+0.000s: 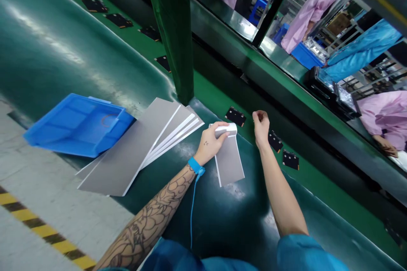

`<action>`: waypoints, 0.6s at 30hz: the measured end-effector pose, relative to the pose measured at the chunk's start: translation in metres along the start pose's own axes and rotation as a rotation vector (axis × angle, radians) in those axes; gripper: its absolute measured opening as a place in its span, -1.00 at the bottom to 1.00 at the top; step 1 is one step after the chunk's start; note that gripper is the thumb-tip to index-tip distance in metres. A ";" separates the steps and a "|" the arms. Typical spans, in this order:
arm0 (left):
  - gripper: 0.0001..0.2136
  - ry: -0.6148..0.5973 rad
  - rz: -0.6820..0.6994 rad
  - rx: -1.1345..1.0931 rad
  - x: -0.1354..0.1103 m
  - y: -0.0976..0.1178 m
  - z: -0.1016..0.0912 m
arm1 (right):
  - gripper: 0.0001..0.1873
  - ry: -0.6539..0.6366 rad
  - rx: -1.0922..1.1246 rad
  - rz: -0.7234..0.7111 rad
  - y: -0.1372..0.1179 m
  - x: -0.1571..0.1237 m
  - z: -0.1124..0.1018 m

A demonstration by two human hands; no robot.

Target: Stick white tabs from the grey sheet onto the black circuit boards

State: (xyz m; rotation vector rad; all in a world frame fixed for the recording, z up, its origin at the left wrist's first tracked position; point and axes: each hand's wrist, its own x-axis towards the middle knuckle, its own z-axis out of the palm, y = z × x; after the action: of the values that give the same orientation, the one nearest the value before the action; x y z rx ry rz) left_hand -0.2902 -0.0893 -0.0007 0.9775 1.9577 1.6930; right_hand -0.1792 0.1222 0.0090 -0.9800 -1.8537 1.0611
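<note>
Grey sheet (229, 163) is gripped at its curled top edge by the left hand (211, 144), just beside the right hand (261, 125), whose fingertips are pinched together on something too small to tell. Creasing could be caused if the curl is squeezed harder.

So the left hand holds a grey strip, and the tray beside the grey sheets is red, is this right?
Not quite: the tray is blue, not red, as the head view shows. The rest is right: the left hand holds a grey strip, and the tray lies beside the grey sheets.
</note>
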 end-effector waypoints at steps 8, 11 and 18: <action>-0.76 0.000 0.035 -0.042 0.000 -0.002 0.001 | -0.84 -0.256 -0.281 -0.548 -0.036 -0.078 0.006; -0.73 0.003 0.036 -0.035 0.000 -0.003 0.001 | -0.82 -0.278 -0.324 -0.555 -0.035 -0.080 0.012; -0.71 0.018 0.026 -0.032 0.000 -0.002 0.002 | -0.85 -0.277 -0.334 -0.602 -0.035 -0.080 0.013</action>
State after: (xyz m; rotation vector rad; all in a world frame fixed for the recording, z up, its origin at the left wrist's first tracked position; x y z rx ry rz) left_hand -0.2894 -0.0877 -0.0029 0.9833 1.9316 1.7478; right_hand -0.1664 0.0355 0.0169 -0.3966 -2.3957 0.5466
